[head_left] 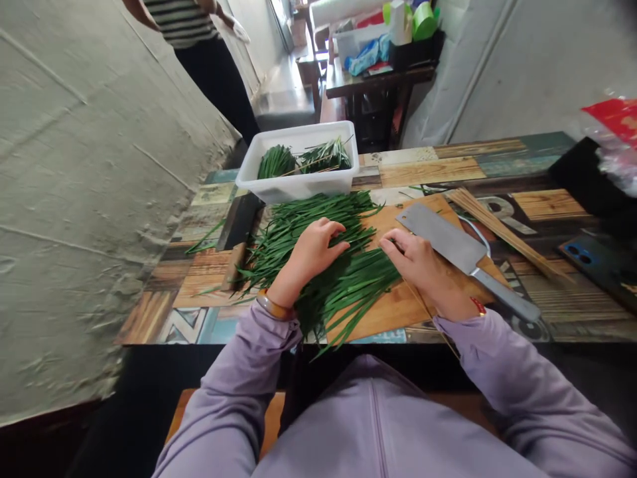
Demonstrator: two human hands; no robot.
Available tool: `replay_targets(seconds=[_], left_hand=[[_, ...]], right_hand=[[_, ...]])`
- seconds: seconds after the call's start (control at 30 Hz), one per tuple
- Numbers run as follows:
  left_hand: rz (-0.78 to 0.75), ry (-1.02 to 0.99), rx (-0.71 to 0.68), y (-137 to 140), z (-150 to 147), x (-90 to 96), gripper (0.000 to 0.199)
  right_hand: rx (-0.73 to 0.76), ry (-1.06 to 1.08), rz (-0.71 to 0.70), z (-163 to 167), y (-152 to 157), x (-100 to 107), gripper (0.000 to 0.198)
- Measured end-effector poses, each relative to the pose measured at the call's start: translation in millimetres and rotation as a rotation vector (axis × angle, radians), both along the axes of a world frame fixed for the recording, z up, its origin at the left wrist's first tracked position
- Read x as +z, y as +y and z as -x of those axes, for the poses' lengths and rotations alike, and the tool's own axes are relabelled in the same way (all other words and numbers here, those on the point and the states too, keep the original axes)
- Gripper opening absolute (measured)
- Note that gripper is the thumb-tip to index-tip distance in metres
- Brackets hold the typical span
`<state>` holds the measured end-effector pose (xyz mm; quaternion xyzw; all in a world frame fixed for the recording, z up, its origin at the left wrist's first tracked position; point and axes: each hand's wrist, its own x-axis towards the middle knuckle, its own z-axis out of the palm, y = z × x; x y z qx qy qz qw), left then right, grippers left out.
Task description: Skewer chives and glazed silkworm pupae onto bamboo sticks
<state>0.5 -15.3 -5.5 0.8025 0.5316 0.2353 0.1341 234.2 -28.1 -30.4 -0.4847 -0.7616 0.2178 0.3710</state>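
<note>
A wide heap of green garlic chives point(293, 229) lies across the table and partly on a wooden cutting board point(383, 309). My left hand point(316, 249) rests over the heap, thumb and fingers apart, with nothing visible between them. To the right, my right hand point(411, 259) is closed in a pinch at the ends of the nearer chives. A thin bamboo skewer point(422, 302) runs from under its palm toward the table's front edge; its upper end is hidden. Beside that hand a metal cleaver point(442, 234) lies flat on the board, handle toward me.
Behind the heap stands a white plastic tub point(298, 192) holding chive bundles. A bunch of bamboo skewers point(507, 229) lies right of the cleaver, near a phone point(597, 262). A dark knife-like blade point(241, 222) lies at left. A person point(199, 60) stands beyond the table.
</note>
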Motion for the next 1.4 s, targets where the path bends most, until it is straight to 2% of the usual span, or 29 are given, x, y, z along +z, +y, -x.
replay_targets(seconds=[0.1, 0.2, 0.37, 0.5, 0.57, 0.73, 0.83, 0.93, 1.0, 1.13, 1.17, 1.27, 1.4], left_hand=[[-0.070, 0.203, -0.056, 0.9, 4.7, -5.8, 0.034], [-0.081, 0.301, -0.081, 6.7, 10.2, -7.2, 0.021], [-0.070, 0.430, 0.004, 28.2, 11.8, 9.9, 0.022], [-0.123, 0.443, 0.111, 34.7, 8.5, 34.7, 0.025], [-0.146, 0.445, 0.153, 33.7, 6.6, 41.2, 0.024], [-0.101, 0.443, 0.115, 27.6, 7.6, 35.2, 0.026], [-0.185, 0.256, 0.118, 10.8, 3.4, 34.6, 0.024], [-0.261, 0.108, 0.054, -25.5, -21.2, 38.5, 0.016], [-0.254, 0.097, -0.074, -55.7, -50.2, 37.5, 0.015], [-0.236, 0.194, -0.431, -105.1, -115.8, 23.7, 0.021], [-0.238, 0.196, -0.457, -113.1, -129.5, 19.5, 0.023], [-0.253, 0.181, -0.424, -129.7, -160.2, 9.4, 0.026], [-0.285, 0.130, -0.406, -147.9, -181.2, -0.9, 0.024]], right_hand=[[0.000, -0.001, 0.002, 0.6, -1.6, 3.6, 0.027], [-0.012, -0.004, -0.008, 1.7, -2.0, 5.6, 0.025], [-0.003, 0.020, -0.003, 1.9, -2.6, 7.0, 0.025], [-0.009, 0.037, -0.005, 1.2, -2.9, 6.5, 0.025], [-0.011, 0.037, 0.000, 1.1, -2.6, 5.6, 0.025], [-0.035, 0.040, 0.011, 1.8, -1.6, 4.7, 0.024], [-0.027, 0.035, 0.027, 2.1, -1.3, 5.7, 0.025], [-0.018, 0.013, 0.029, 1.6, 0.8, 4.4, 0.026], [-0.007, -0.021, 0.039, 1.3, 3.9, 1.1, 0.027], [-0.008, -0.109, 0.068, 2.3, 11.9, -7.0, 0.030], [-0.014, -0.121, 0.070, 2.9, 13.5, -8.5, 0.031], [-0.047, -0.134, 0.066, 4.9, 16.6, -11.7, 0.032], [-0.090, -0.132, 0.009, 6.4, 18.2, -16.3, 0.034]])
